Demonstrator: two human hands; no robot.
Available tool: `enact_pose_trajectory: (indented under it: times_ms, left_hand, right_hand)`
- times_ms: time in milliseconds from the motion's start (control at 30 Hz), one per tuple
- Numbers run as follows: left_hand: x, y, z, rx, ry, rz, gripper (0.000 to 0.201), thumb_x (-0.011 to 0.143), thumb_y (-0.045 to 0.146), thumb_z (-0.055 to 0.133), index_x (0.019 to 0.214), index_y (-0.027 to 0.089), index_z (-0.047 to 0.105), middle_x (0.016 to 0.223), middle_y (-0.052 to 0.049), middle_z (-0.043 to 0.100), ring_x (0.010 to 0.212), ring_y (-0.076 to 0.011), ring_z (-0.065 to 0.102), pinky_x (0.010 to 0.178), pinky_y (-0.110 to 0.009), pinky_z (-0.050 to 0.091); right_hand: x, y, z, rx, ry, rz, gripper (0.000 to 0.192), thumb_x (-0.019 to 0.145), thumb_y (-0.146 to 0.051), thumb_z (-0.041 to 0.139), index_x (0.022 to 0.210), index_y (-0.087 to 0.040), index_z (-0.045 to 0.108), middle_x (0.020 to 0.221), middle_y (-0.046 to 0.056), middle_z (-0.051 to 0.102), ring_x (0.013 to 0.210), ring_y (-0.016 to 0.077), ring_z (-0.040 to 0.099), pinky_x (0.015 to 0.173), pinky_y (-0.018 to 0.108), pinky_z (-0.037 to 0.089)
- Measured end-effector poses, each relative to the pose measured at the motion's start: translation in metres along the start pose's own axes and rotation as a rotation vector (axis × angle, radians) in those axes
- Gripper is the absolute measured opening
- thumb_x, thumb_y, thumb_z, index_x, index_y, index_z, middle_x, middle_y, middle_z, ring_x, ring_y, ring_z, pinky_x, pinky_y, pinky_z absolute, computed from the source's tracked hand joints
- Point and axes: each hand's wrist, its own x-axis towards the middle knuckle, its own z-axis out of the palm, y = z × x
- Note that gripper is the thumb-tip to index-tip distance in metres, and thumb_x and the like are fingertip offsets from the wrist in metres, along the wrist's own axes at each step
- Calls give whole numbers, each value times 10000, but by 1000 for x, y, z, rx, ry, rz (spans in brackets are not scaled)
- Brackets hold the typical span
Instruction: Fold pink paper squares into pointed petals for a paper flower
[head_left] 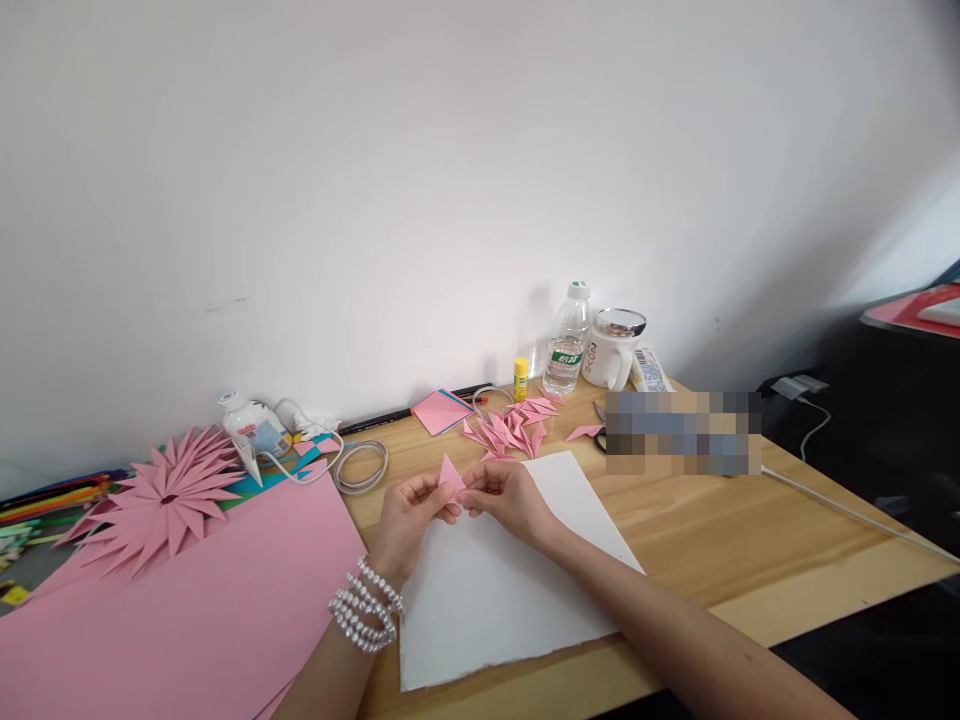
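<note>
Between my two hands is a small folded pink paper piece (448, 474) with a pointed top, held above a white sheet (517, 590). My left hand (421, 505), with a pearl bracelet (367, 605) at its wrist, pinches the piece from the left. On the other side my right hand (504, 495) grips its lower right edge with closed fingers. Just beyond the hands lies a pile of folded pink paper pieces (510, 430). A pink pinwheel-shaped paper flower (176, 490) rests at the left on large pink paper (195, 620).
Along the wall stand a white bottle (253, 425), a yellow glue stick (521, 378), a water bottle (568, 345) and a white mug (611, 350). Square pink paper (441, 411) and a coiled cable (361, 467) lie nearby. Scissors (601, 440) sit beside a blurred patch at right.
</note>
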Motion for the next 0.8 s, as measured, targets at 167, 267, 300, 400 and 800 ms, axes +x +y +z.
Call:
enact_pose_trajectory:
  times_ms: [167, 267, 300, 400, 800]
  left_hand:
    - [1, -3, -1, 105, 62, -11, 212, 613, 318, 665, 655, 112, 643, 545, -49, 635, 490, -134, 573, 534, -256, 480]
    - [0, -3, -1, 124, 66, -22, 224, 593, 324, 678, 649, 109, 650, 530, -54, 638, 466, -138, 573, 523, -266, 490]
    - [0, -3, -1, 123, 60, -27, 230, 589, 327, 682, 652, 107, 652, 528, -56, 638, 463, -140, 574, 518, -267, 492]
    - [-1, -2, 0, 93, 37, -43, 231, 591, 320, 683, 658, 100, 656, 553, -63, 643, 484, -145, 585, 523, -267, 501]
    - [-3, 0, 3, 16, 19, -76, 180, 566, 240, 712, 640, 89, 646, 568, -43, 635, 502, -130, 588, 524, -239, 499]
  right_hand:
    - [2, 1, -3, -14, -7, 25, 297, 615, -422, 638, 696, -137, 616, 659, 14, 601, 575, 111, 557, 594, 265, 477]
    - [1, -1, -3, -29, 1, 34, 297, 614, -427, 635, 684, -139, 617, 668, 17, 600, 601, 119, 560, 610, 274, 479]
    - [1, -3, -3, -20, 2, 41, 299, 603, -426, 643, 684, -139, 617, 669, 16, 601, 602, 119, 559, 613, 276, 479]
    - [1, -5, -2, 43, 16, 72, 310, 557, -413, 679, 681, -138, 611, 649, 5, 593, 571, 106, 549, 598, 270, 479]
    - [0, -5, 1, 69, 79, 100, 276, 551, -368, 689, 628, -127, 580, 586, -20, 560, 473, 63, 494, 491, 210, 437]
